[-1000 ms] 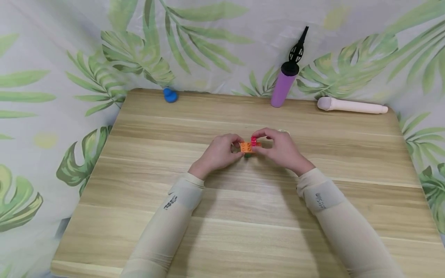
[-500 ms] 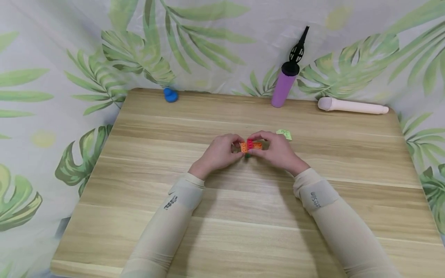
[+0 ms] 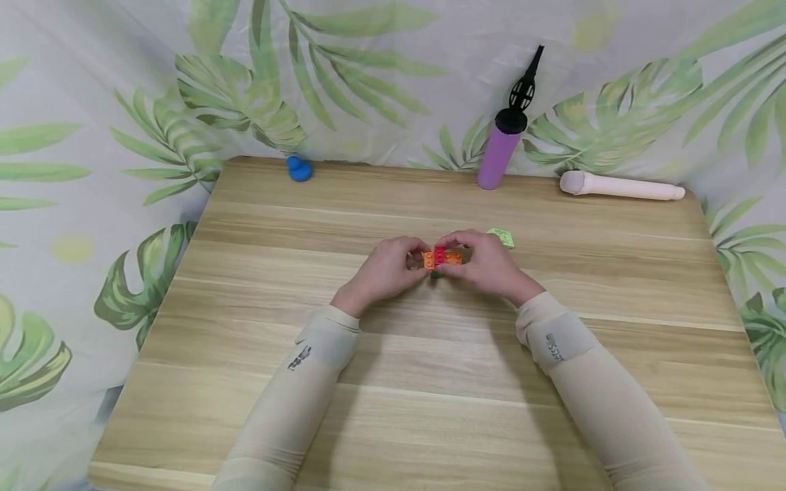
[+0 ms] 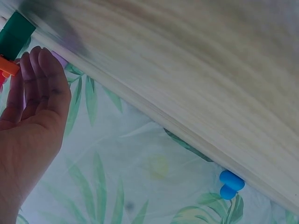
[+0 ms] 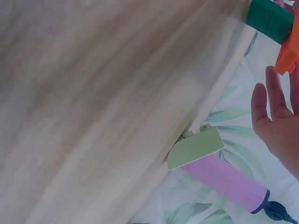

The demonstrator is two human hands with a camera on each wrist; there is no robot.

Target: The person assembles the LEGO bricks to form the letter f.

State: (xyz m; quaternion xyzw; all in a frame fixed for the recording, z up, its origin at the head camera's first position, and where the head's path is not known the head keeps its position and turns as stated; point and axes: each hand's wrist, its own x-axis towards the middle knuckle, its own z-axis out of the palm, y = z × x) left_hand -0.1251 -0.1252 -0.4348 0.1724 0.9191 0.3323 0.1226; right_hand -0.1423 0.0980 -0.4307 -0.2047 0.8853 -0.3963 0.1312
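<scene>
- Two cream sleeves, the left one [image 3: 264, 416] and the right one [image 3: 620, 402], reach in from the near side of the orange block [image 3: 428, 260]; both have grey bands with dark lettering.
- The wooden table [image 3: 393, 423] spreads out on every side of the orange block.
- The left hand [image 3: 393, 267] pinches the orange block at its left end, thumb on the near side and fingers beyond.
- The right hand [image 3: 488, 264] grips the red block [image 3: 439, 256] between thumb and finger; the red block sits over the middle of the orange block, which shows on both sides of it.
- The dark green block [image 5: 270, 19] is under the orange block; the wrist views are dim, so I cannot tell whether it touches the table.
- A pale green block [image 3: 503, 237] lies beyond the orange block, to its right.
- Farther beyond the orange block, along the far edge: a blue toy [image 3: 299, 169] well to its left; a purple pump [image 3: 499, 155] to its right, black nozzle up; a white microphone [image 3: 626, 186] farther right.
- Behind all, past the orange block, hangs a leafy cloth [image 3: 393, 82].
</scene>
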